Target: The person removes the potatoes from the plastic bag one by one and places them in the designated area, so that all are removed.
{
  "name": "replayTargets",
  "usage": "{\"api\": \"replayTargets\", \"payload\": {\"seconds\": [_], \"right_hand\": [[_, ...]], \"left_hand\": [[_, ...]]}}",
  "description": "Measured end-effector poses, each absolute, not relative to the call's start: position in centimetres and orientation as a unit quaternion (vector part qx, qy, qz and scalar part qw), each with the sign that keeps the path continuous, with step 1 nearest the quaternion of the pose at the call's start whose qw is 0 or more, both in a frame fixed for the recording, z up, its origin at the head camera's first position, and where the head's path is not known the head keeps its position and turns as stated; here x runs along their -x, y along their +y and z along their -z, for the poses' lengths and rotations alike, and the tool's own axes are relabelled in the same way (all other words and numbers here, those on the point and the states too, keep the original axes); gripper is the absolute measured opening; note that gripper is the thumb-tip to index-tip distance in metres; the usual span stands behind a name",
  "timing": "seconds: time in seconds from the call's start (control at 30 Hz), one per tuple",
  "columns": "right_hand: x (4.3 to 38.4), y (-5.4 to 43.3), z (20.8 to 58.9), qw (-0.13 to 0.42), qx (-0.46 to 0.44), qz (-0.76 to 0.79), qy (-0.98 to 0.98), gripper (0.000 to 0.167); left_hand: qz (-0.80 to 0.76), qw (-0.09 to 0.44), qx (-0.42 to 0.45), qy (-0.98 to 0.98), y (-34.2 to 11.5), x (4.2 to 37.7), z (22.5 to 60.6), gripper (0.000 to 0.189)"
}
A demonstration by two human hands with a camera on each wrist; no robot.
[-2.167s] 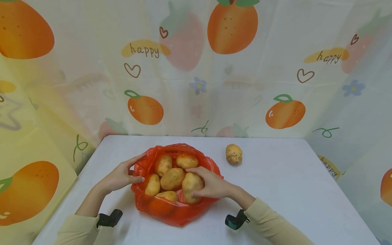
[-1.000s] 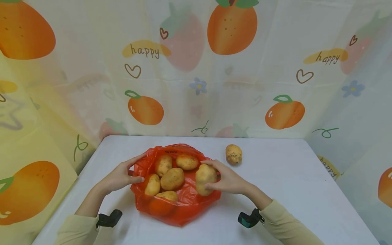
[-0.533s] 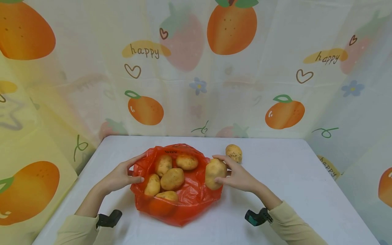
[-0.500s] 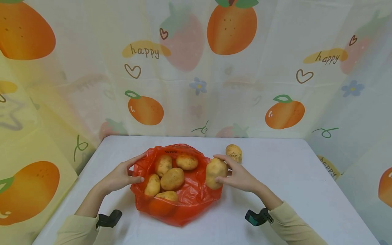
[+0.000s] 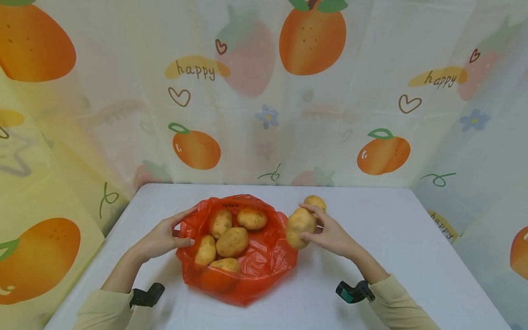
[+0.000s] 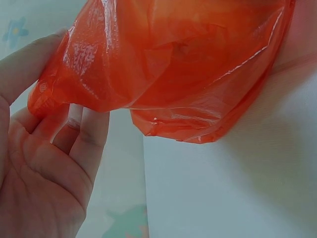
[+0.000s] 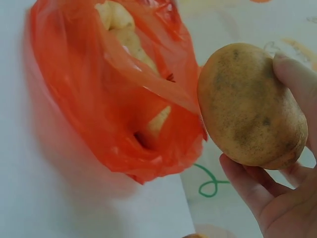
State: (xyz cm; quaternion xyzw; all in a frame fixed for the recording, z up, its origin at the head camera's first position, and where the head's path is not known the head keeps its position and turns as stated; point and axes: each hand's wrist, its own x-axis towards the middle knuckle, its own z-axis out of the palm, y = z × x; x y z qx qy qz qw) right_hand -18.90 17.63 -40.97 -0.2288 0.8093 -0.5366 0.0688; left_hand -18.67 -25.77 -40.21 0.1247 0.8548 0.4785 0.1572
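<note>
My right hand (image 5: 333, 236) grips a large potato (image 5: 300, 229) between thumb and fingers, just beyond the right rim of a red plastic bag (image 5: 247, 288). The right wrist view shows this potato's brown-specked skin close up, fingers beneath it and thumb on the other side. Several potatoes (image 5: 232, 241) lie inside the bag, whose mouth is spread wide. At its left rim my left hand (image 5: 158, 238) holds the plastic, thumb inside the mouth and fingers outside. In the left wrist view the translucent red film (image 6: 173, 64) is caught between thumb and fingers.
One potato (image 5: 316, 201) sits on the white table (image 5: 392, 238) toward the back, partly hidden behind my right hand. A fruit-patterned cloth (image 5: 264, 137) hangs behind the table's far edge and along both sides. Each wrist wears a small black camera (image 5: 147, 294).
My right hand has lifted the potato from the bag's right part and carried it right and back, past the rim. The left hand stays at the left rim.
</note>
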Motion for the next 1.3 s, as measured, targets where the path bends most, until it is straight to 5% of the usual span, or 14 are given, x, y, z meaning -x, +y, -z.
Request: {"api": "replayTargets", "payload": {"seconds": [1.3], "right_hand": [[20.5, 21.8, 43.5, 0.028, 0.124, 0.548, 0.827, 0.069]], "left_hand": [[-0.484, 0.161, -0.119, 0.852, -25.8, 18.8, 40.4, 0.078]]}}
